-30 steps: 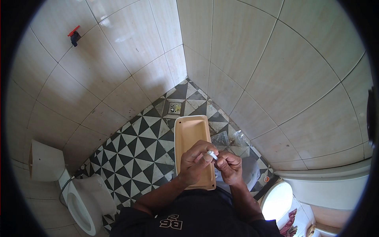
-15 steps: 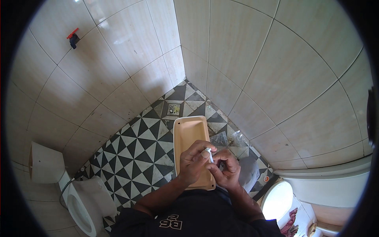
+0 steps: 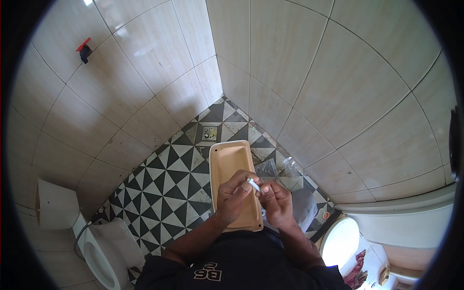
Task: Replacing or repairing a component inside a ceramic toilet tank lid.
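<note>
A small white plastic piece [image 3: 253, 185], slim and rod-like with a wider end, is held between my two hands; its exact kind I cannot make out. The thumb and fingers of my left hand [image 3: 231, 199] pinch its wider end. My right hand [image 3: 277, 205] is closed with thumb and fingertips at the other end. Below my hands lies a long tan tray-like piece [image 3: 231, 157] with a pale rim and small dark holes near its corners. My wrists and hands cover part of its middle.
A white toilet [image 3: 107, 249] with a tank [image 3: 57, 205] stands at left. Clear plastic bags [image 3: 266, 169] lie right of the tray-like piece. A floor drain [image 3: 210, 133] is near the corner, a red-handled tap [image 3: 84, 50] on the left wall, a round white object [image 3: 340, 244] at right.
My right hand has turned and its fingers have closed in at the lower end of the white piece. The piece is now tilted more across. The whole view has shifted slightly.
</note>
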`<move>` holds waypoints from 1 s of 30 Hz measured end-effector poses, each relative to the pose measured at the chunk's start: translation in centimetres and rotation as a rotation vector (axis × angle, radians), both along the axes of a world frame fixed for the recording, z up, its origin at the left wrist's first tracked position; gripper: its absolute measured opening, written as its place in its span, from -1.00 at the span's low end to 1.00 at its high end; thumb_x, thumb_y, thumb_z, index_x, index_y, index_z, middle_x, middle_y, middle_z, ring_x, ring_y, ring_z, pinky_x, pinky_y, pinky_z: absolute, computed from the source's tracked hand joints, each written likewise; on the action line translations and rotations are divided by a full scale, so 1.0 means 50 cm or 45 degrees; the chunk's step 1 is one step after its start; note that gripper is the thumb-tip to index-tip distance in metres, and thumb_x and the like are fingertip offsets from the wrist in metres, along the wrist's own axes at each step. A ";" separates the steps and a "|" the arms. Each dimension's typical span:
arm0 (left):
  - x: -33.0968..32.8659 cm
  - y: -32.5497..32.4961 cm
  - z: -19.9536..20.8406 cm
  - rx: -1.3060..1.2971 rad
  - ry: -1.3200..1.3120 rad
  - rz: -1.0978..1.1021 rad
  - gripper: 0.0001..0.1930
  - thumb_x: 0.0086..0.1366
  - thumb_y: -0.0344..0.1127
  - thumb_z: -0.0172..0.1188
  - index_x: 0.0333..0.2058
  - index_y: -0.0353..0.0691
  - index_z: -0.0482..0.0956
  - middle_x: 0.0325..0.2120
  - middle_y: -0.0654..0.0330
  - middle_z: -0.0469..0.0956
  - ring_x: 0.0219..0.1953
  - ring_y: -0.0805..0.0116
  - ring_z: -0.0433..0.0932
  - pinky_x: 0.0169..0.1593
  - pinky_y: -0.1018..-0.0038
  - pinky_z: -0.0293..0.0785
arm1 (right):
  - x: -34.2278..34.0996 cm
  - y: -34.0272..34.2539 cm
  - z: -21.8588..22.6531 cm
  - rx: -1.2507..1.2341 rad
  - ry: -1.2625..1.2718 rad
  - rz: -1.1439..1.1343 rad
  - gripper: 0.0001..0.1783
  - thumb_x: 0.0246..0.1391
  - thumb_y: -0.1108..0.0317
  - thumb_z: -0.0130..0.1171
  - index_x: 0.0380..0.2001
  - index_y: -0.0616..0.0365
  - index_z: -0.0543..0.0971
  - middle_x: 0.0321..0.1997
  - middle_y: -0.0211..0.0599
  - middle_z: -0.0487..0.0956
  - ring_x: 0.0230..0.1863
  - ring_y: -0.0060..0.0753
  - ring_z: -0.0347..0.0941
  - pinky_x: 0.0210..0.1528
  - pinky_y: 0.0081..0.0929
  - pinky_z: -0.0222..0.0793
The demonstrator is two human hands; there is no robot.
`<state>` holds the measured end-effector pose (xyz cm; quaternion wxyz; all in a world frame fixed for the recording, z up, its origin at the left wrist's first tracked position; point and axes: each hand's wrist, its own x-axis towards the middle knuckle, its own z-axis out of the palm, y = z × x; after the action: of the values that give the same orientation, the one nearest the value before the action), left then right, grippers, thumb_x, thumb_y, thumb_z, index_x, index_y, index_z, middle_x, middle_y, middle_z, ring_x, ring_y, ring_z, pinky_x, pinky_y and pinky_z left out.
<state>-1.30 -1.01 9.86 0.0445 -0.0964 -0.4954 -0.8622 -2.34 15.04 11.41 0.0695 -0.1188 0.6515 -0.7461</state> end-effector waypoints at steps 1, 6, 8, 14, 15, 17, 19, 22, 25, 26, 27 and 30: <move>0.000 -0.002 0.000 0.050 0.016 -0.045 -0.74 0.56 -0.33 0.06 0.05 -0.37 0.57 -0.06 0.14 0.52 -0.08 0.41 0.54 0.08 0.41 0.43 | -0.003 0.009 0.008 -0.208 -0.397 0.203 -0.71 0.51 0.21 0.07 -0.30 0.16 0.54 -0.54 -0.56 0.40 -0.60 -0.70 0.20 -0.56 -0.58 0.08; -0.003 -0.010 -0.005 0.096 0.044 -0.140 -0.73 0.55 -0.32 0.07 0.06 -0.37 0.57 -0.03 0.12 0.51 -0.02 0.35 0.54 0.14 0.38 0.41 | -0.006 0.014 0.021 -0.468 -0.624 0.297 -0.74 0.49 0.19 0.13 -0.23 0.15 0.56 -0.55 -0.65 0.38 -0.59 -0.78 0.17 -0.53 -0.66 0.05; -0.008 -0.006 -0.014 -0.041 0.070 -0.063 -0.71 0.55 -0.31 0.06 0.07 -0.38 0.57 0.02 0.11 0.50 0.08 0.32 0.50 0.23 0.36 0.34 | 0.003 -0.008 0.015 -0.333 -0.424 0.153 -0.77 0.47 0.21 0.17 -0.22 0.15 0.56 -0.54 -0.63 0.42 -0.58 -0.76 0.24 -0.53 -0.63 0.12; -0.004 0.002 -0.030 0.103 -0.003 -0.054 -0.70 0.55 -0.31 0.03 0.08 -0.38 0.58 0.09 0.09 0.48 0.18 0.35 0.44 0.29 0.35 0.28 | -0.003 -0.014 0.003 0.331 0.682 -0.320 -0.83 0.32 0.37 0.34 -0.23 0.19 0.55 -0.48 -0.37 0.53 -0.43 -0.55 0.50 -0.37 -0.50 0.42; -0.004 0.002 -0.032 0.100 -0.004 -0.060 -0.70 0.55 -0.31 0.03 0.08 -0.38 0.58 0.09 0.09 0.48 0.18 0.35 0.44 0.29 0.35 0.28 | -0.003 -0.011 0.006 0.403 0.654 -0.275 -0.84 0.33 0.37 0.32 -0.23 0.20 0.55 -0.49 -0.34 0.53 -0.43 -0.51 0.51 -0.37 -0.47 0.43; -0.005 0.003 -0.033 0.190 -0.017 -0.095 -0.70 0.56 -0.32 0.03 0.10 -0.38 0.57 0.08 0.08 0.49 0.16 0.35 0.45 0.28 0.35 0.29 | -0.003 -0.009 0.008 0.473 0.623 -0.242 -0.85 0.35 0.37 0.29 -0.23 0.21 0.55 -0.49 -0.31 0.52 -0.44 -0.48 0.51 -0.37 -0.45 0.44; -0.004 0.003 -0.030 0.233 -0.016 -0.124 -0.69 0.56 -0.32 0.03 0.10 -0.38 0.56 0.08 0.08 0.49 0.16 0.35 0.45 0.27 0.36 0.29 | -0.001 -0.013 0.007 0.254 0.382 -0.136 -0.78 0.44 0.28 0.18 -0.28 0.20 0.54 -0.53 -0.39 0.46 -0.57 -0.52 0.38 -0.49 -0.49 0.30; -0.004 0.003 -0.024 0.332 -0.002 -0.207 -0.69 0.57 -0.32 0.03 0.11 -0.39 0.55 0.08 0.08 0.50 0.15 0.35 0.45 0.26 0.37 0.30 | -0.011 0.011 0.025 -0.373 -0.684 0.303 -0.65 0.51 0.15 0.06 -0.32 0.19 0.52 -0.57 -0.50 0.36 -0.66 -0.63 0.16 -0.59 -0.53 0.07; -0.010 -0.002 -0.026 0.381 0.014 -0.291 -0.70 0.57 -0.32 0.04 0.10 -0.40 0.55 0.08 0.08 0.51 0.16 0.35 0.44 0.28 0.38 0.29 | -0.023 0.020 0.011 -0.858 -1.049 0.670 -0.58 0.53 -0.02 -0.02 -0.20 0.13 0.54 -0.61 -0.62 0.33 -0.64 -0.75 0.10 -0.56 -0.65 -0.06; -0.013 -0.004 -0.027 0.374 0.021 -0.311 -0.70 0.57 -0.32 0.04 0.10 -0.41 0.55 0.09 0.08 0.51 0.17 0.35 0.44 0.29 0.38 0.28 | -0.021 0.018 0.012 -0.860 -1.047 0.668 -0.58 0.53 -0.02 -0.02 -0.20 0.13 0.54 -0.61 -0.62 0.33 -0.64 -0.75 0.10 -0.56 -0.65 -0.06; -0.012 -0.002 -0.028 0.374 0.021 -0.313 -0.70 0.57 -0.32 0.04 0.10 -0.41 0.55 0.09 0.08 0.51 0.17 0.35 0.44 0.29 0.38 0.28 | -0.015 0.014 0.015 -0.796 -0.929 0.529 -0.64 0.51 0.06 0.04 -0.18 0.15 0.53 -0.58 -0.60 0.37 -0.62 -0.73 0.17 -0.54 -0.66 0.04; -0.015 0.008 -0.029 0.288 -0.025 -0.164 -0.70 0.56 -0.31 0.05 0.09 -0.40 0.56 0.08 0.08 0.51 0.18 0.34 0.44 0.31 0.36 0.28 | 0.005 -0.023 0.003 -0.481 -0.369 0.125 -0.77 0.45 0.21 0.18 -0.15 0.18 0.52 -0.50 -0.54 0.47 -0.53 -0.71 0.33 -0.45 -0.67 0.24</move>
<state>-2.05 -0.60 8.38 -0.0052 -0.1139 -0.3883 -0.9144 -2.08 13.91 11.55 0.1751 -0.0530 0.4770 -0.8597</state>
